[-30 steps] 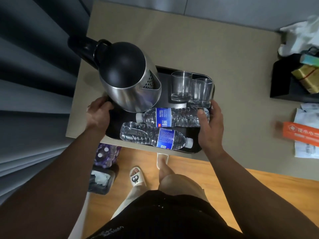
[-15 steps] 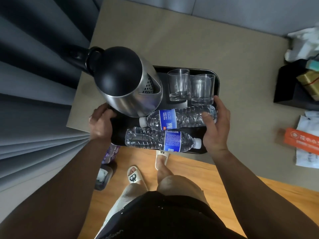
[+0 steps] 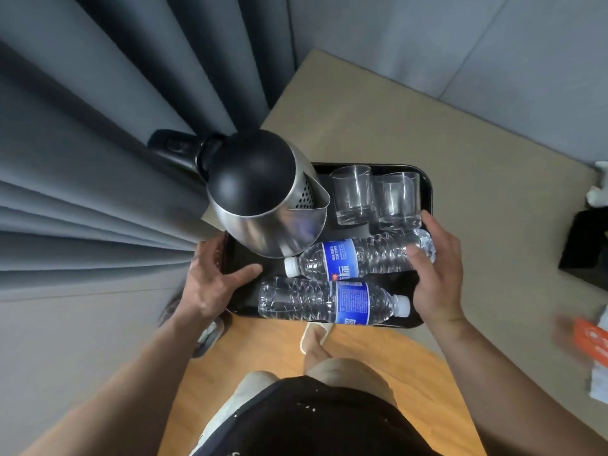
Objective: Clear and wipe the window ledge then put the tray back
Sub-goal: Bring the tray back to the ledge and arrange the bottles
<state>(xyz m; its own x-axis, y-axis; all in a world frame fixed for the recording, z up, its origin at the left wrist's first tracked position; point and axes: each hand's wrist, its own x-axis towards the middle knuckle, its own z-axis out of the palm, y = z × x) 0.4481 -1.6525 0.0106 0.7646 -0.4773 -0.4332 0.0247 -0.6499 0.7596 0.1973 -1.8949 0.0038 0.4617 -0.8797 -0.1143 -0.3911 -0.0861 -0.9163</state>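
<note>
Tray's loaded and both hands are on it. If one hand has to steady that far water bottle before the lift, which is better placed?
Right. The right hand holds the tray at its right edge with its thumb already on the far water bottle. The left hand grips the left edge under the kettle, away from that bottle.

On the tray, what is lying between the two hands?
In the head view, two water bottles lie on the tray between the left hand and right hand.

A hotel room: tray [image 3: 427,189] with kettle [image 3: 266,205], 2 glasses [image 3: 353,195], bottled water [image 3: 329,301], heavy curtains [image 3: 98,159]
</note>
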